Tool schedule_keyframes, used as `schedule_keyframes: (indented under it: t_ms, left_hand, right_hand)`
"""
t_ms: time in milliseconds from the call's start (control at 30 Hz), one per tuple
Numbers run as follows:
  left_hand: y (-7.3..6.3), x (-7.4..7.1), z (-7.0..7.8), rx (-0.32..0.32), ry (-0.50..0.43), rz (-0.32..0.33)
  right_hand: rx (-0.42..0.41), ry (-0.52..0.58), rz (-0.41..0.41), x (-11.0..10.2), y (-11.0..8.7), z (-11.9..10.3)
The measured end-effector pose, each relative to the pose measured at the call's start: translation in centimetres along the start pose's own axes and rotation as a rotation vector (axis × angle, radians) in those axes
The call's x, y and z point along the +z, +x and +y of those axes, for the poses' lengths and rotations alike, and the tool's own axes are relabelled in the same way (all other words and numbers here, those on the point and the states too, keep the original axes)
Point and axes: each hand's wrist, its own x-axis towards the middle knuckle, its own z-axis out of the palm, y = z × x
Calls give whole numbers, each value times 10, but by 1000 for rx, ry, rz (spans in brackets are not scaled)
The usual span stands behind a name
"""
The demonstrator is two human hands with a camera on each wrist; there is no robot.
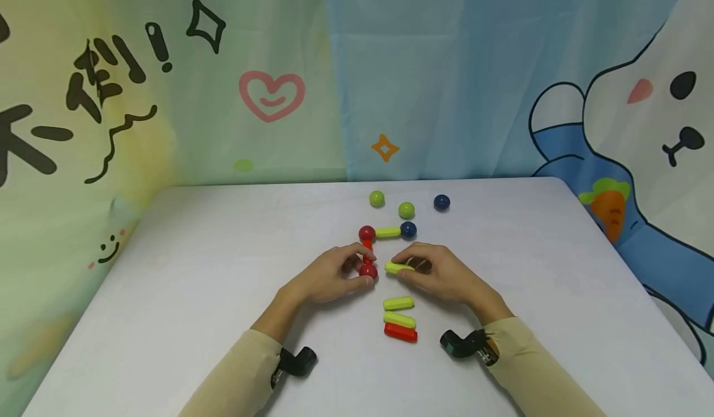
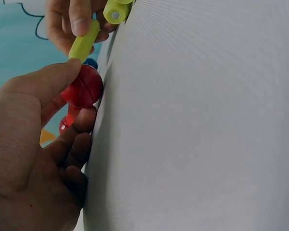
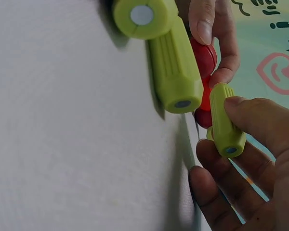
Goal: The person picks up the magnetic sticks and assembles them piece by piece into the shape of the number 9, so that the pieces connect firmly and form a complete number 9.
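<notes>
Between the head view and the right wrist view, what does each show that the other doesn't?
Only the head view: two blue balls, a loose red rod and the sleeves.

Only the right wrist view: grey end discs on the yellow-green rods.

Both: the right hand pinching one yellow-green rod, and the left hand at a red ball.

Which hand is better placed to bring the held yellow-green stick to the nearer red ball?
The right hand, I think: it pinches the yellow-green stick, one end towards that red ball. The left hand holds the ball and could steady it.
</notes>
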Motion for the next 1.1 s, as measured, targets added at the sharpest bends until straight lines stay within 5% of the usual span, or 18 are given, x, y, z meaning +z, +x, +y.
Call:
schedule_keyframes:
  t_ms: [1100]
  left_hand:
    - [0, 1, -4, -14, -19, -13]
  right_hand:
    - [12, 47, 14, 6, 5, 4]
